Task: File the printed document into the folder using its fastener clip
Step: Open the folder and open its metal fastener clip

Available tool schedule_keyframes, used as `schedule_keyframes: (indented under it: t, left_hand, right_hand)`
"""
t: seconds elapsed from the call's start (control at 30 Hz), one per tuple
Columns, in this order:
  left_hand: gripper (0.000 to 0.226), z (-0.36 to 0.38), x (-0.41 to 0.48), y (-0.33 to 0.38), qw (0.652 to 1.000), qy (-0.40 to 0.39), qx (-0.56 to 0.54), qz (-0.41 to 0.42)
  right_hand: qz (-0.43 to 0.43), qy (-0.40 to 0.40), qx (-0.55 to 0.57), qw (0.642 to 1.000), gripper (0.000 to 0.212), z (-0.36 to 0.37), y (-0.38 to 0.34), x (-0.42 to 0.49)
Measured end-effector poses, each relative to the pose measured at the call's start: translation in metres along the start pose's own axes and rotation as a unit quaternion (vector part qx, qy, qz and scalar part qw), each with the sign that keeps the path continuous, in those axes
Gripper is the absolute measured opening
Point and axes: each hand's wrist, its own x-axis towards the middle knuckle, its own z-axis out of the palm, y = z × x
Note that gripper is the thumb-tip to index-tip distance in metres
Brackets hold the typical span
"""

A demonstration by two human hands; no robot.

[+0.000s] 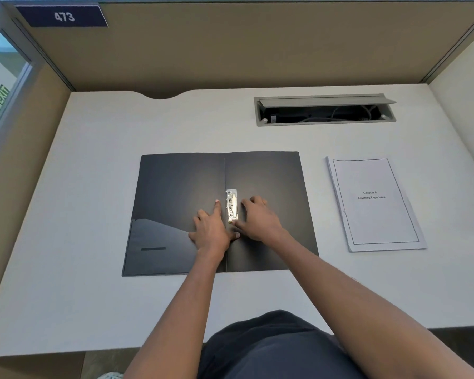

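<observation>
A black folder (175, 192) lies open and flat on the white desk (93, 187). A silver metal fastener clip (231, 205) sits just right of its spine. My left hand (211, 231) rests flat on the left flap, fingers spread, beside the clip. My right hand (257, 220) presses on the right flap, its thumb touching the clip's lower end. The printed document (375, 203), a white stack titled "Chapter 6 Learning Experience", lies on the desk to the right of the folder, apart from both hands.
An open grey cable tray (324, 109) with wires is set into the desk at the back right. Tan partition walls (230, 50) enclose the desk on three sides. A pocket with a slot (153, 247) is on the folder's left flap.
</observation>
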Motion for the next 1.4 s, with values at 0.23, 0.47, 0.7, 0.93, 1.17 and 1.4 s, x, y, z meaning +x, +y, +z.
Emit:
schedule_keyframes:
  t: [0.23, 0.47, 0.7, 0.93, 1.17, 1.4]
  left_hand:
    - [0.108, 0.0, 0.0, 0.0, 1.0, 0.004, -0.006, 0.0]
    - [0.103, 0.001, 0.001, 0.003, 1.0, 0.004, -0.01, -0.005]
    - [0.1, 0.0, 0.002, 0.004, 1.0, 0.003, -0.001, -0.005]
    - [0.102, 0.001, 0.002, 0.004, 1.0, 0.002, 0.004, -0.009]
    - [0.102, 0.001, 0.001, 0.004, 1.0, 0.003, 0.005, -0.006]
    - [0.103, 0.001, 0.002, 0.004, 1.0, 0.003, 0.009, -0.006]
  right_hand:
    - [0.029, 0.057, -0.001, 0.998, 0.075, 0.01, -0.016, 0.003]
    - [0.04, 0.081, -0.026, 0.996, 0.073, 0.012, -0.02, 0.003]
    - [0.047, 0.075, -0.031, 0.996, 0.075, 0.012, -0.023, 0.004]
    - [0.046, 0.069, -0.031, 0.996, 0.077, 0.011, -0.023, 0.005]
    - [0.055, 0.065, -0.029, 0.996, 0.078, 0.013, -0.024, 0.008]
    - [0.061, 0.063, -0.023, 0.996, 0.08, 0.016, -0.024, 0.009]
